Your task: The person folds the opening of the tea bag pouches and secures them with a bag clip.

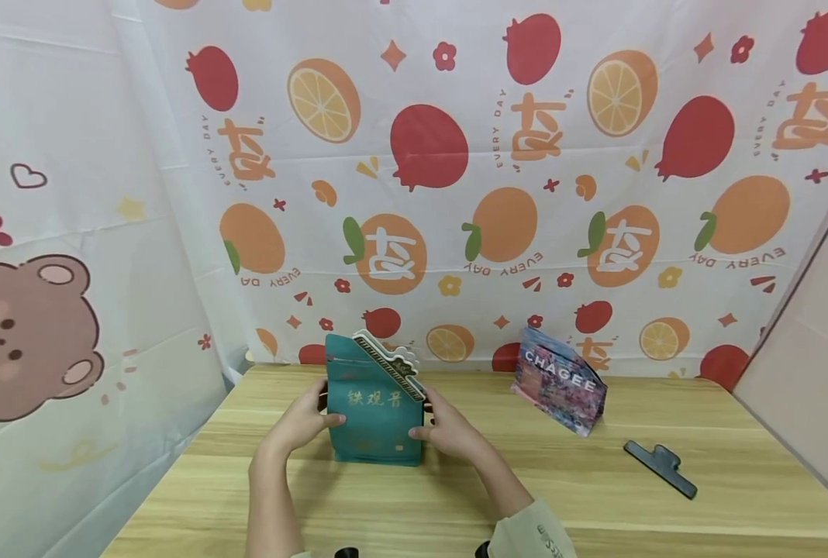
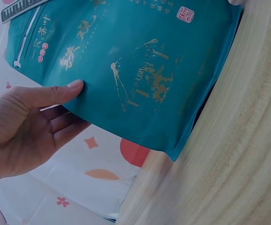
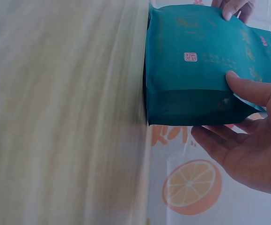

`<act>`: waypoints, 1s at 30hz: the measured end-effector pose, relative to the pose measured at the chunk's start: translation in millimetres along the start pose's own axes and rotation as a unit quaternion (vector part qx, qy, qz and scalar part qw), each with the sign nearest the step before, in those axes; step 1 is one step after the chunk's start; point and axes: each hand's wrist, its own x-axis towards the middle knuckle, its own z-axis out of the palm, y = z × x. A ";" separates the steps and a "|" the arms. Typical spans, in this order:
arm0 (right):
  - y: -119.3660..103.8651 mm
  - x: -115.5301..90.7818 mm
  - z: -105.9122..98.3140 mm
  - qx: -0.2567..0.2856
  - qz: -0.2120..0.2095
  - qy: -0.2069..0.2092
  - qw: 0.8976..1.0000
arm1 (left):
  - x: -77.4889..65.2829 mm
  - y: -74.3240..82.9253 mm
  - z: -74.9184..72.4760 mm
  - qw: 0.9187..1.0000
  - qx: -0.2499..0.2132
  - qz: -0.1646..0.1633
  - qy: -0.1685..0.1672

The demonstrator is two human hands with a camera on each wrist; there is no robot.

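A teal tea pouch [image 1: 375,430] with gold lettering stands upright on the wooden table, its front towards me. A slanted clip with a white, cloud-shaped edge and a striped bar [image 1: 390,367] sits across its top right corner. My left hand [image 1: 304,418] grips the pouch's left side, thumb on the front face and fingers behind. On the opposite side my right hand [image 1: 450,428] holds it the same way, with the thumb low on the front. In the right wrist view the pouch's base [image 3: 191,105] lies right at the tabletop.
To the right at the back stands a colourful CHAGEE pouch [image 1: 559,381], leaning at an angle. A dark clip [image 1: 660,466] lies on the table [image 1: 560,480] nearer the right edge. A fruit-printed cloth [image 1: 484,279] hangs behind, and a bear-printed one [image 1: 128,310] on the left.
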 end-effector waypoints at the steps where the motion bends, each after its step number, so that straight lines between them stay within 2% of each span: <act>1: 0.0 0.2 0.1 -0.001 -0.001 0.000 1.000 | 0.1 0.0 0.0 1.000 0.001 -0.002 0.000; 12: 1.4 6.2 2.4 0.022 -0.001 0.009 1.000 | 3.9 -2.4 -1.2 1.000 0.017 0.004 0.010; 30: -0.1 17.5 6.8 0.013 0.010 0.008 1.000 | 5.6 -9.3 2.5 0.999 0.019 0.019 0.039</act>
